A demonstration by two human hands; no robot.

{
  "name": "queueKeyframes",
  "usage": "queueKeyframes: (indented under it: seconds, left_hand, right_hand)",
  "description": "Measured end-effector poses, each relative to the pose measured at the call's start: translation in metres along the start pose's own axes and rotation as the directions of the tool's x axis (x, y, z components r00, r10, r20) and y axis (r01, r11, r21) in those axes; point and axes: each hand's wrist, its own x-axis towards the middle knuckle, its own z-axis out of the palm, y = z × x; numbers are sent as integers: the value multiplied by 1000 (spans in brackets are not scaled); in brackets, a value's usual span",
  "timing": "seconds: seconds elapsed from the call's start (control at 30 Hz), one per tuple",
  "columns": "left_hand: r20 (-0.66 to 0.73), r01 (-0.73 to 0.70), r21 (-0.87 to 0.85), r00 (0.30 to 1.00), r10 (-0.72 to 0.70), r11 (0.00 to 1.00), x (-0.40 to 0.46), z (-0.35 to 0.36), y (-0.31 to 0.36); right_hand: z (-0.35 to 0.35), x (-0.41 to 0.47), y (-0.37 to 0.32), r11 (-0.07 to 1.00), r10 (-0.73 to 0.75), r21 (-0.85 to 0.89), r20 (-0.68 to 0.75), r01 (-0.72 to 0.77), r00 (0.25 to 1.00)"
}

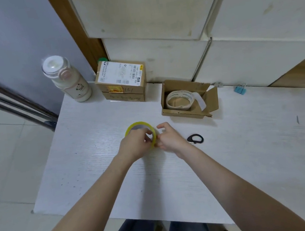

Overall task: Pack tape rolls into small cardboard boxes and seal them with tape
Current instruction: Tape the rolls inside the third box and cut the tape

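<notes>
- Head view, looking down on the white tabletop point(95, 160), and both hands meet at the yellow tape point(140, 128) in the middle of the surface.
- Left hand point(134, 146) is curled round the near side of the yellow roll, fingers hooked over its rim and into the core: that's a firm hold.
- Right hand point(169, 138) sits just beside it, thumb and fingers pinching at the roll's right edge; it looks like a hunt for the loose end, though whether any strip has lifted is too small to tell.
- Open box point(187, 98) stands beyond the hands to the right, flaps up, with a white roll point(179, 100) lying flat inside and a tail of its tape trailing toward the right wall.
- So the packing of this box seems done; closing the flaps and sealing are what's left.
- Further back, two closed boxes point(122, 80) are stacked by the wall, the top one with a shipping label; these appear finished, but their seals can't be checked from here.
- Black cutter point(195, 139) lies on the tabletop just right of the right hand, untouched, ready for slicing the strip.
- Off the play: a white bottle point(66, 78) at the back left corner, a blue clip point(240, 89) near the far edge on the right.
- Judgement call: midway through, with the sealing step for the open box only starting.
</notes>
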Motion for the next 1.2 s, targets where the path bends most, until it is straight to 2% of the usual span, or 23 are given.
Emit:
queueKeyframes:
  seconds: [0.17, 0.27, 0.33, 0.4, 0.47, 0.53, 0.6, 0.7, 0.77, 0.9, 1.1, 1.2]
  left_hand:
    - [55, 50, -120, 998, -44, 992, 2, -9, 5]
    - [99, 61, -39, 993, -57, 997, -1, 10, 7]
    - [37, 45, 41, 998, -47, 998, -3, 20, 8]
    - [-29, 7, 29, 1000, -7, 1000, -4, 19, 9]
    - [-100, -82, -63, 992, 76, 995, -5, 11, 12]
    - [-195, -143, -212, 976, 101, 967, -8, -5, 18]
    - [-291, -203, -282, 949, 118, 938, -9, -21, 27]
    - [-413, -290, -372, 902, 123, 882, -15, -48, 44]
    - [-466, -367, -447, 874, 137, 816, -21, -71, 57]
    - [-566, -534, -493, 796, 212, 687, -35, -114, 90]
    - [-691, -679, -384, 661, 294, 626, -68, -173, 143]
    - [-780, -726, -214, 530, 333, 653, -85, -203, 169]
  right_hand:
    - [-7, -11, -6, 987, 33, 156, 4, -34, 999]
    - [-10, -16, -4, 969, 40, 243, 24, -45, 999]
    - [-11, -21, -3, 966, 37, 256, 23, -42, 999]
    - [-14, -22, -2, 972, 33, 232, 10, -34, 999]
    - [-17, -21, -2, 981, 30, 193, -4, -28, 1000]
    - [-22, -22, -8, 992, 27, 124, 11, -28, 1000]
    - [-25, -27, -17, 996, 0, 94, 62, -6, 998]
    - [-29, -38, -38, 963, -182, 214, 73, 162, 981]
    - [-33, -51, -56, 892, -352, 313, 24, 327, 936]
    - [-46, -88, -101, 690, -618, 396, -115, 606, 778]
    - [-72, -155, -154, 475, -771, 365, -265, 801, 578]
    - [-89, -193, -173, 397, -810, 317, -320, 861, 492]
